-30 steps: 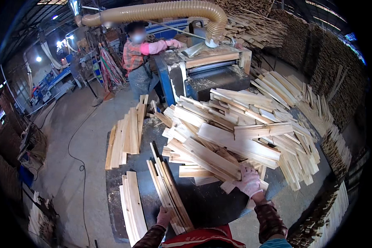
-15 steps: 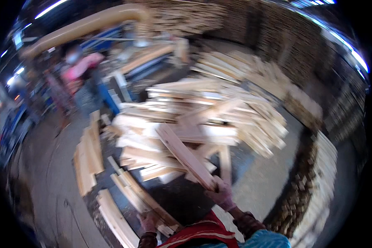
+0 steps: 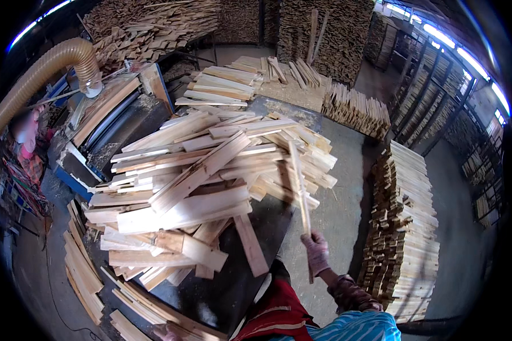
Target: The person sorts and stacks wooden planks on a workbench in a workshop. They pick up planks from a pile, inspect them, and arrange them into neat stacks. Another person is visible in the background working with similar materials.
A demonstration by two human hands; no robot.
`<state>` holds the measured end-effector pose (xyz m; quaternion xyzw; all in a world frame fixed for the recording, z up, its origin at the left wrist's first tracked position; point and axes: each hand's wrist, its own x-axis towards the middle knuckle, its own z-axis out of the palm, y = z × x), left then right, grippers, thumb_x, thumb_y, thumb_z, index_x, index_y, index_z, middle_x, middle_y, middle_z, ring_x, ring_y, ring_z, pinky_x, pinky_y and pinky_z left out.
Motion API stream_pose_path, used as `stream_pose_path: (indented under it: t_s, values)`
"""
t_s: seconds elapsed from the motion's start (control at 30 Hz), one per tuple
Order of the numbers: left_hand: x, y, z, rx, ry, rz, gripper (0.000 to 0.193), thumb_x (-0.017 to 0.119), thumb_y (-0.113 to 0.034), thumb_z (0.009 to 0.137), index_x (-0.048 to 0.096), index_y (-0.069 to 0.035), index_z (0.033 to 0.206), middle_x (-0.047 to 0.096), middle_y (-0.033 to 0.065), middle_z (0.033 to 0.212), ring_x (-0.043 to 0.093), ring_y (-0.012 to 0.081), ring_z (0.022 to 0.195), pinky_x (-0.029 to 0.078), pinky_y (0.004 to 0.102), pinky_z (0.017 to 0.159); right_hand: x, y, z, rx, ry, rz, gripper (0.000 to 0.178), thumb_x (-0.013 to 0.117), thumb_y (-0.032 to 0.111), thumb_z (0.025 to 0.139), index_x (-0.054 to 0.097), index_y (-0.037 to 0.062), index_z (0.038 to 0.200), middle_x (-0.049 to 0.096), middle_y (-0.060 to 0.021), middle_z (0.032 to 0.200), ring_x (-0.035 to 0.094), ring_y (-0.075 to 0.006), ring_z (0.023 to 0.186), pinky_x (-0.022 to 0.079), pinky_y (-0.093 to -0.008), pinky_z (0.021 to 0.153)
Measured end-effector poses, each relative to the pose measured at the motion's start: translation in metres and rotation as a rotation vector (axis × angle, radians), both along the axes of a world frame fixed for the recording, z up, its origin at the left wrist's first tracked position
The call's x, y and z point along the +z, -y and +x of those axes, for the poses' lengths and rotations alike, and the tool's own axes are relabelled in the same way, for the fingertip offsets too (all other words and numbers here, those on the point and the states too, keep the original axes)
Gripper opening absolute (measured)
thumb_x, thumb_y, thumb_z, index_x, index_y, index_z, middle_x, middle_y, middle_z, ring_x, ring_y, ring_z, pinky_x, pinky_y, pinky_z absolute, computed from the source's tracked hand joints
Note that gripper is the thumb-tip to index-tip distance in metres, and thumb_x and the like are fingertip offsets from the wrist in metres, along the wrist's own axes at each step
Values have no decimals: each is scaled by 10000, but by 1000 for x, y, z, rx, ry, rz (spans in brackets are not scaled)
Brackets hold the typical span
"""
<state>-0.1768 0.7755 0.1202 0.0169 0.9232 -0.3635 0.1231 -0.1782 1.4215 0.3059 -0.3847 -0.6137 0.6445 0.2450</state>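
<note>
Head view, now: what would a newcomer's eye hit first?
First, the big untidy heap of pale planks in the middle, spread over a dark tabletop. Then, right of the heap, the gloved right hand gripping a narrow board near its lower end. After that, the tan ribbed hose arching down to a machine at upper left.

Left hand cut off by lower edge.
</note>
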Motion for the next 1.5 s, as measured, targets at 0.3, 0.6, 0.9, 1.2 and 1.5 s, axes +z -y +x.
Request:
stream_pose_path:
  t_s: [0.3, 0.6, 0.9, 1.2, 1.5]
  values:
    - [77, -127, -27, 733, -670, 926, 500, 491, -275, 988, 450, -7, 1408, 545, 153, 1337, 495, 284, 1268, 387, 414, 1112, 21, -300, -160, 77, 212, 429, 458, 726, 250, 891, 617, -19, 1245, 715, -148, 1019, 657, -241, 895, 525, -372, 805]
    - [133, -257, -55, 928, -730, 1076, 650, 660, -191, 844, 459, 5, 1430, 505, 186, 1421, 449, 327, 1348, 352, 388, 1143, 51, -418, -427, 750, 395, 1026, 757, 694, 416, 873, 435, 39, 1477, 496, -303, 1425, 460, -388, 1366, 398, -436, 1115]
    - [170, -311, -68, 767, -907, 1065, 619, 795, -212, 741, 559, -10, 1276, 579, 201, 1273, 549, 378, 1213, 457, 447, 1022, -9, -325, -510, 1134, 170, 1392, 1109, 795, 446, 700, 237, 39, 1567, 321, -245, 1568, 306, -454, 1442, 311, -496, 1188]
    - [184, -282, 0, 1098, -1036, 1041, 638, 792, -280, 774, 564, -48, 1323, 570, 192, 1347, 553, 403, 1234, 463, 452, 1028, 63, -281, -509, 964, 392, 1810, 476, 658, 223, 803, 558, 50, 1236, 621, -182, 1092, 646, -348, 976, 540, -444, 822]
    - [156, -123, -6, 1001, -968, 1089, 685, 742, -372, 818, 520, -35, 1372, 534, 234, 1382, 504, 420, 1293, 445, 468, 1058, 221, -117, -376, 762, 265, 1136, 318, 693, 110, 857, 678, -39, 1138, 719, -193, 1077, 706, -314, 879, 541, -402, 805]
